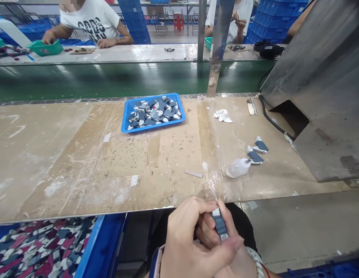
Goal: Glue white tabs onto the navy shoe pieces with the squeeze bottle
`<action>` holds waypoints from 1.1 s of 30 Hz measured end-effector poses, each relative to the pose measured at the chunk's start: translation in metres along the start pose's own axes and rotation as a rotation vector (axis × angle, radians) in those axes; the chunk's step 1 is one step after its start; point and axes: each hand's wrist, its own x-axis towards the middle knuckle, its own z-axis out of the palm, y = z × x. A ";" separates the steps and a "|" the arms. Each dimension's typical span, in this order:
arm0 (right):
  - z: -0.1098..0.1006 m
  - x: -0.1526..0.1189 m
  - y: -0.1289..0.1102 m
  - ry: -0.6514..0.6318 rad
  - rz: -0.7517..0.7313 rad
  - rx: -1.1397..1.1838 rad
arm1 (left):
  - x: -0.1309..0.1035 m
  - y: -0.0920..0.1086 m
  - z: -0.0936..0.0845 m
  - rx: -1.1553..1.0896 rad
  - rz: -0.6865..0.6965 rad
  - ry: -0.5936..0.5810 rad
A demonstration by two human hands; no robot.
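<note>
Close together below the table's front edge, my left hand (pixel 187 235) and my right hand (pixel 236 251) both grip one small dark blue and white piece (pixel 219 223). The fingers of both hands wrap round it and hide part of it. Two similar blue and white pieces (pixel 255 156) lie on the right of the table, touching a white plastic bottle (pixel 236 168) that rests on its side. A blue tray (pixel 153 129) full of such pieces stands at the back middle. A thin flat strip (pixel 193 173) lies nearer the front edge.
A large metal housing (pixel 324 96) with a black cable stands at the right. Crumpled white tissue (pixel 222 116) lies near a metal post (pixel 217 50). At the lower left is a blue crate (pixel 91 247) of mixed pieces. Two people sit beyond the green belt (pixel 110 79).
</note>
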 end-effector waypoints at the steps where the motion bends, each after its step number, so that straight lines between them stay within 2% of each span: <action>1: -0.001 0.000 0.000 -0.019 0.027 -0.023 | -0.001 0.002 -0.001 0.012 0.000 0.004; 10: -0.006 -0.003 -0.006 -0.037 0.160 -0.194 | 0.001 0.010 -0.007 -0.007 0.024 -0.042; 19: -0.001 -0.004 -0.008 0.010 0.120 -0.092 | 0.001 0.005 -0.004 -0.021 -0.007 -0.050; 25: -0.001 -0.004 -0.010 0.117 0.102 0.036 | -0.002 0.002 0.000 -0.008 0.003 -0.049; 30: 0.002 -0.003 -0.010 0.137 0.119 -0.010 | -0.003 -0.001 0.000 -0.010 -0.011 -0.079; 33: 0.006 -0.002 -0.013 0.182 0.102 -0.062 | -0.003 -0.006 -0.006 -0.057 -0.081 -0.119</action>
